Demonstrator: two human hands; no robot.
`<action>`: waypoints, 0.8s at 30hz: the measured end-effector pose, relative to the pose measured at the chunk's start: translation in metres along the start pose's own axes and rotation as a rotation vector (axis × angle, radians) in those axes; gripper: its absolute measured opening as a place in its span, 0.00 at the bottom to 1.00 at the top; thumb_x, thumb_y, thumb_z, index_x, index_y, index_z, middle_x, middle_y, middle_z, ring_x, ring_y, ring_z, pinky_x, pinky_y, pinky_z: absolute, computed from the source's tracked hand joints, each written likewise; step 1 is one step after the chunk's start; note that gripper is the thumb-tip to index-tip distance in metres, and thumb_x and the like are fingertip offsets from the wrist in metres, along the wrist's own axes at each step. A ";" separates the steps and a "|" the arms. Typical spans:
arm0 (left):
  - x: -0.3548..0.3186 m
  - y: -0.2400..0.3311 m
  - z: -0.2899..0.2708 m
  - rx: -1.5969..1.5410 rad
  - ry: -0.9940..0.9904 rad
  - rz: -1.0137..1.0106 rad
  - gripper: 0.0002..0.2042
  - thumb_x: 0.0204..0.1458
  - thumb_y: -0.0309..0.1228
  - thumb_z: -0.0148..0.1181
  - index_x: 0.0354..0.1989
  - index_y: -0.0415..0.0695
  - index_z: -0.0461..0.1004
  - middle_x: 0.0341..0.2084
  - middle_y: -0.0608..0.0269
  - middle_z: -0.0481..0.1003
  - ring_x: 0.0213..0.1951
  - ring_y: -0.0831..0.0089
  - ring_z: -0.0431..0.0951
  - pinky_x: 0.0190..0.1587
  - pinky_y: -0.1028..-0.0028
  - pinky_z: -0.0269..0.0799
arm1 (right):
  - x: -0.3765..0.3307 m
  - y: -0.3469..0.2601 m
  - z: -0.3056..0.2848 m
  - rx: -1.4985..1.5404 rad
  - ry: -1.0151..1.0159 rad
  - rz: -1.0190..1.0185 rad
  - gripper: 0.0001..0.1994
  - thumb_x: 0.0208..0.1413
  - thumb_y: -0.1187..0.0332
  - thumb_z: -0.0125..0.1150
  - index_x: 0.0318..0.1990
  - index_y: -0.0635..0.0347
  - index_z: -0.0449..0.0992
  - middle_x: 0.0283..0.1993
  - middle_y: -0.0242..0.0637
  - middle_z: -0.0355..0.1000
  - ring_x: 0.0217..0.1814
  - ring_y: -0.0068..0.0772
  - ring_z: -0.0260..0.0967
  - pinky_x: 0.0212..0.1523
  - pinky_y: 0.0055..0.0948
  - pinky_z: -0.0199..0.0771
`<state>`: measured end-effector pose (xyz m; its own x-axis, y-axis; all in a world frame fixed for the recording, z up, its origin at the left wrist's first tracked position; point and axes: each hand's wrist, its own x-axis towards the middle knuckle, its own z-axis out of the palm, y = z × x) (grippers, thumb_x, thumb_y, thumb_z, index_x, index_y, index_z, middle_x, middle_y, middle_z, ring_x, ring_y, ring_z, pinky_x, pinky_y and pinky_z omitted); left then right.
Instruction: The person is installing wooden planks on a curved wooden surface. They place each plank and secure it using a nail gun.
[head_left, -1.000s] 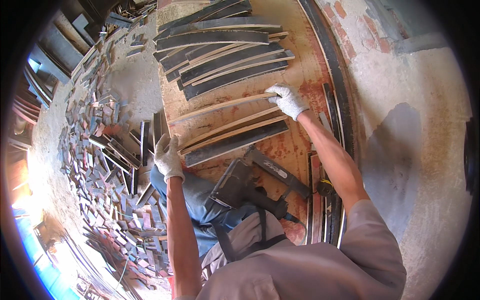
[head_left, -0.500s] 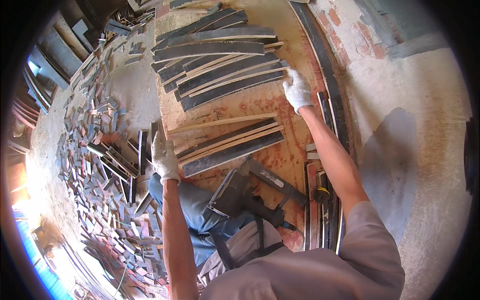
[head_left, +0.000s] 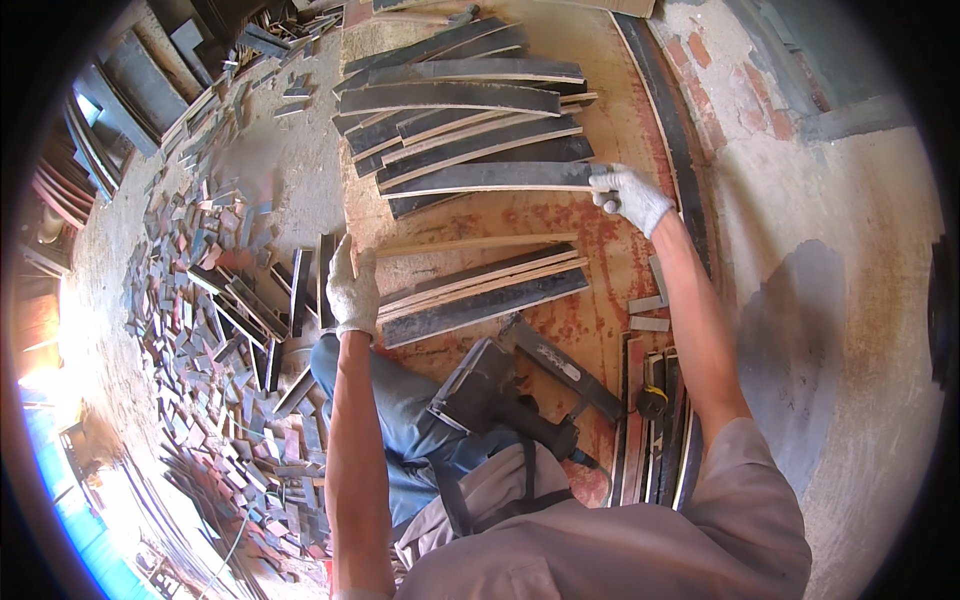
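In a white knit glove, my right hand (head_left: 632,197) is closed on the right end of a long, dark-faced plywood strip (head_left: 490,178). That strip lies over the near side of a pile of similar dark strips (head_left: 450,97). My left hand (head_left: 353,290), also gloved, has its fingers stretched out and apart. It is at the left end of a narrow, pale-edged strip (head_left: 480,244); whether it touches that end I cannot tell. Closer to me, several strips lie together (head_left: 485,300) on the stained wooden board. A black nail gun (head_left: 500,400) rests by my lap.
Offcuts (head_left: 215,400) cover the floor at the left. A yellow-and-black tape measure (head_left: 652,402) sits on upright strips (head_left: 635,440) beside my right arm. Along the board's right edge runs a long dark strip (head_left: 668,110), with a plastered brick wall (head_left: 780,230) beyond it.
My right hand has closed on a strip's end and drawn it slightly toward me from the pile. My left hand stays near the narrow strip's left end. The whole view has shifted a little.
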<state>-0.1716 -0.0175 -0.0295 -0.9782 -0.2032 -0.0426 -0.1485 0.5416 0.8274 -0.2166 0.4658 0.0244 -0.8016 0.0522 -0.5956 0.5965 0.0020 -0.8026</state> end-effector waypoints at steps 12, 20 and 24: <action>0.021 -0.012 0.015 -0.167 -0.057 -0.030 0.25 0.59 0.36 0.67 0.64 0.42 0.73 0.59 0.49 0.76 0.61 0.62 0.75 0.61 0.67 0.70 | -0.008 0.038 0.034 -0.528 0.090 -0.573 0.12 0.48 0.80 0.73 0.39 0.56 0.79 0.37 0.30 0.80 0.38 0.19 0.72 0.42 0.26 0.74; 0.025 -0.012 0.014 -0.129 0.142 -0.257 0.23 0.51 0.36 0.74 0.53 0.36 0.80 0.42 0.54 0.83 0.41 0.68 0.81 0.49 0.69 0.76 | 0.005 0.052 0.076 -0.671 0.195 -0.424 0.11 0.54 0.70 0.71 0.44 0.56 0.81 0.36 0.39 0.80 0.36 0.32 0.76 0.41 0.35 0.77; 0.026 -0.004 0.012 0.000 0.156 -0.318 0.25 0.46 0.41 0.78 0.47 0.36 0.82 0.37 0.54 0.83 0.39 0.66 0.81 0.46 0.68 0.76 | -0.030 0.046 0.074 -0.916 0.506 -0.417 0.22 0.54 0.53 0.71 0.48 0.59 0.79 0.36 0.48 0.80 0.39 0.46 0.79 0.43 0.43 0.77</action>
<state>-0.1981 -0.0151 -0.0405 -0.8489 -0.4840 -0.2123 -0.4423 0.4307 0.7867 -0.1678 0.3907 0.0032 -0.9609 0.2743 -0.0375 0.2575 0.8355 -0.4855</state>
